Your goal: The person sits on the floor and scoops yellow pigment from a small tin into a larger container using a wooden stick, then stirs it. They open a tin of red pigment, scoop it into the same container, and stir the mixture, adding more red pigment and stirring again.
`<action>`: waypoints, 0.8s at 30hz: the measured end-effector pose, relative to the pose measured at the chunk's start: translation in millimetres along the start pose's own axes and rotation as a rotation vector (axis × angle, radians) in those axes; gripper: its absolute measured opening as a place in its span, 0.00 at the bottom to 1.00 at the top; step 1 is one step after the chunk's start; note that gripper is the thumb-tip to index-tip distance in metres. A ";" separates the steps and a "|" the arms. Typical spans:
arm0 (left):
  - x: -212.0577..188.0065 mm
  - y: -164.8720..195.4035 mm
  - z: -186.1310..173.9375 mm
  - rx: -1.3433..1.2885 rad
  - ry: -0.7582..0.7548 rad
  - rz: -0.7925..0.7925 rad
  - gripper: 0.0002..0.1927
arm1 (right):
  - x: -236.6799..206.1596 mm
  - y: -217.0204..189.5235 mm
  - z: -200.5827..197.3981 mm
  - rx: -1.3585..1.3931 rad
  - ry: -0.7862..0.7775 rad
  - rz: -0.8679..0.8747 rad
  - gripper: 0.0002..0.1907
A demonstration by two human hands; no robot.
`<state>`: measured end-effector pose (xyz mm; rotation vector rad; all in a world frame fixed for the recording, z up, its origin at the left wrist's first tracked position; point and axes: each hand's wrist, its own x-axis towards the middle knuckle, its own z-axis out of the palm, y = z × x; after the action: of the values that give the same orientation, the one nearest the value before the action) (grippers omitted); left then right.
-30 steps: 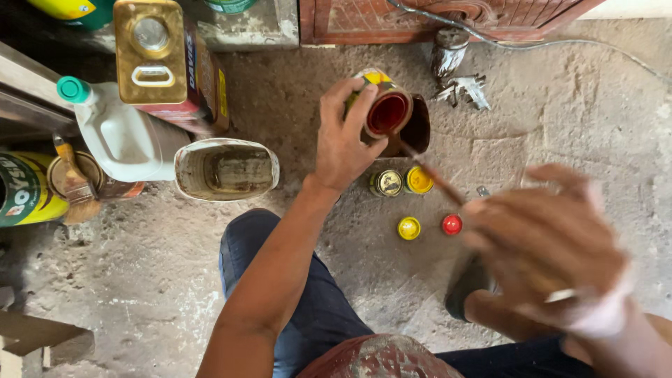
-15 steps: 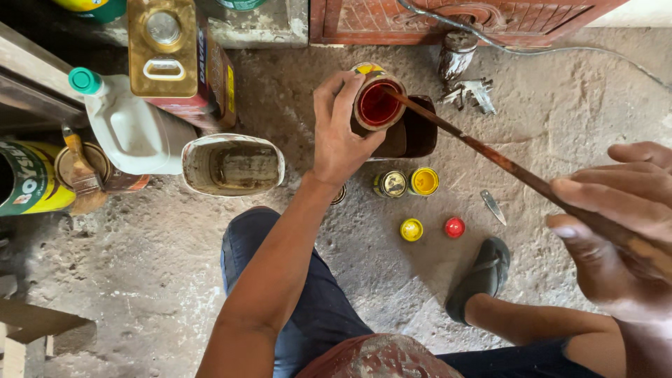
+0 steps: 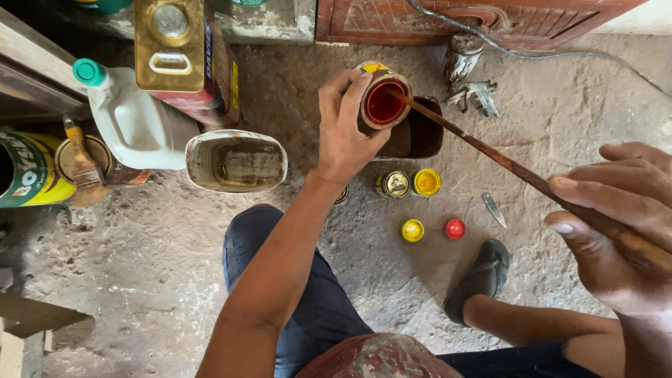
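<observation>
- The left hand point(image 3: 344, 136) wraps its fingers point(image 3: 353, 91) around a small open tin of red paint point(image 3: 382, 103), thumb on the near side, holding it tilted just above a dark brown jar point(image 3: 418, 129) on the concrete floor point(image 3: 140, 280).
- The right hand point(image 3: 616, 224), close to the camera, closes thumb and fingers point(image 3: 595, 187) on the near end of a long thin stick point(image 3: 483, 147); its far tip rests inside the tin, at the rim.
- To stir well, I judge the left grip should stay firm and the tin level — it is tipped toward the jar, so a hard stroke could slop paint over the edge. Slow circles that scrape the bottom suit a stick held this far back.
- Counted near the hands: two small tins standing side by side, one with a yellow lid point(image 3: 426, 182) and one with a worn lid point(image 3: 395, 184); two loose caps — one yellow cap point(image 3: 412, 229), one red cap point(image 3: 455, 228); one small blade point(image 3: 493, 208) just right of them.
- Further out: one cut-open white container point(image 3: 236, 162), one white jug point(image 3: 129, 115) with a green cap, one tall gold can point(image 3: 183, 52), one brush point(image 3: 80, 164) resting on a round tin, and one metal spray gun point(image 3: 469, 77) by the red wooden panel point(image 3: 490, 17).
</observation>
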<state>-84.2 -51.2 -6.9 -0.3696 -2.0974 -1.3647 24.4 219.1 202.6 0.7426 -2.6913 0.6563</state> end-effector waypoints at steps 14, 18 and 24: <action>1.8 0.6 -5.3 0.061 -0.002 -0.011 0.45 | -24.4 32.5 2.5 0.110 0.005 0.000 0.14; 2.0 -1.0 -4.0 0.046 0.004 0.006 0.45 | -33.1 50.6 1.7 0.158 0.033 0.050 0.14; 0.6 -1.4 -3.6 0.016 -0.057 0.056 0.46 | -12.1 17.4 11.1 0.095 -0.021 -0.074 0.11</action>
<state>-84.2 -55.1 -6.5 -0.4626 -2.1270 -1.3186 23.6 232.0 182.4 0.8723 -2.6524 0.7660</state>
